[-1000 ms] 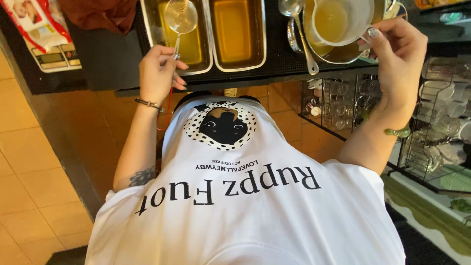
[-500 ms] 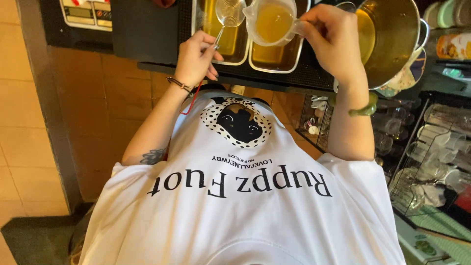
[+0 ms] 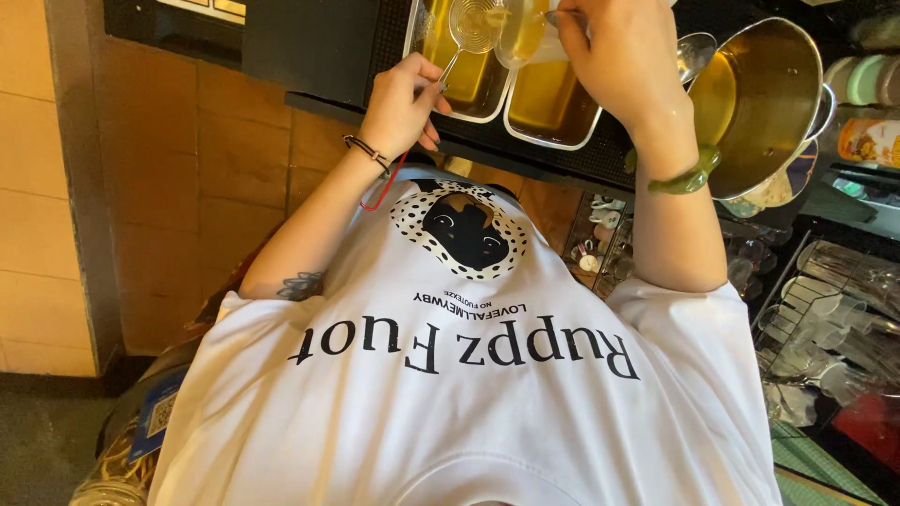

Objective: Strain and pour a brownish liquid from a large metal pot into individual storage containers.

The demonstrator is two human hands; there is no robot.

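Left hand [image 3: 401, 105]: fingers closed together on the thin handle of a small mesh strainer [image 3: 476, 25].
Mesh strainer: round and shallow, reaching up and to the right from the left fingers, held above the left metal tray [image 3: 457, 82].
Left metal tray: rectangular, with amber liquid in it, directly beyond the left fingers, sunk in the dark desk [image 3: 309, 52].
Clear jug [image 3: 527, 39]: holds yellow liquid, tilted toward the strainer, just to the right of it and touching or almost touching its rim; which cannot be told.
Right hand [image 3: 619, 61]: fingers wrapped tight on the jug, the fingertips partly cut off by the top edge.
Right metal tray [image 3: 551, 108]: also with amber liquid, lying under the right fingers, touching the left tray side by side.
Green bangle [image 3: 689, 178]: on the right wrist, below the fingers.
Steel pot [image 3: 764, 98]: large, with golden liquid, to the right of the right fingers, a ladle [image 3: 696, 54] resting at its near rim.
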